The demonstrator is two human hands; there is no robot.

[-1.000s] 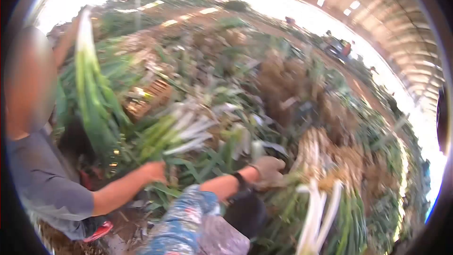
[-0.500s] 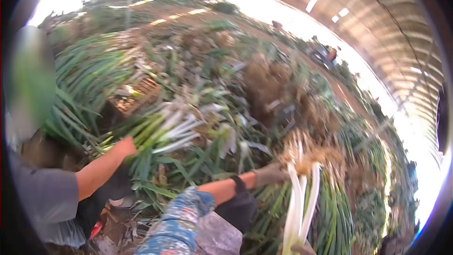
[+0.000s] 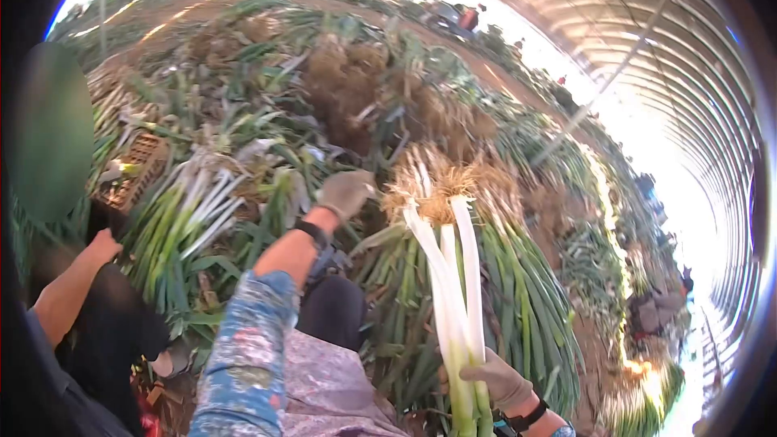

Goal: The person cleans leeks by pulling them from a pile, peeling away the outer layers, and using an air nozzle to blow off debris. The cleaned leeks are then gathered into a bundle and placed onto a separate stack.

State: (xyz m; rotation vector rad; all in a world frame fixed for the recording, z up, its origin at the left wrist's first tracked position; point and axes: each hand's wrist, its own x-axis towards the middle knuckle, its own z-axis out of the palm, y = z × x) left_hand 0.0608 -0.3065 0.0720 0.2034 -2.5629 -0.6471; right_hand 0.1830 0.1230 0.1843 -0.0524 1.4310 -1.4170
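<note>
My right hand (image 3: 495, 380), in a grey-tan work glove, is closed around the green lower stems of a few leeks (image 3: 455, 291). They stand nearly upright, with white shanks and bushy brown roots at the top. My left hand (image 3: 346, 194), gloved too, is up and left of those roots, apart from them. Its fingers are curled, and whatever they may hold is hidden. Below and behind the held leeks lies a large pile of leeks (image 3: 534, 299) with long green leaves.
At left a co-worker's bare hand (image 3: 105, 247) is beside a fanned bunch of leeks (image 3: 190, 210). A brown plastic crate (image 3: 144, 166) lies behind that bunch. Leaf and root debris (image 3: 348, 85) is heaped ahead. A slanting pole (image 3: 599, 93) crosses under the arched roof.
My view has swung to the right. My left hand has moved away from the leek roots, up and to the left. The right hand still grips the leeks and now shows more fully.
</note>
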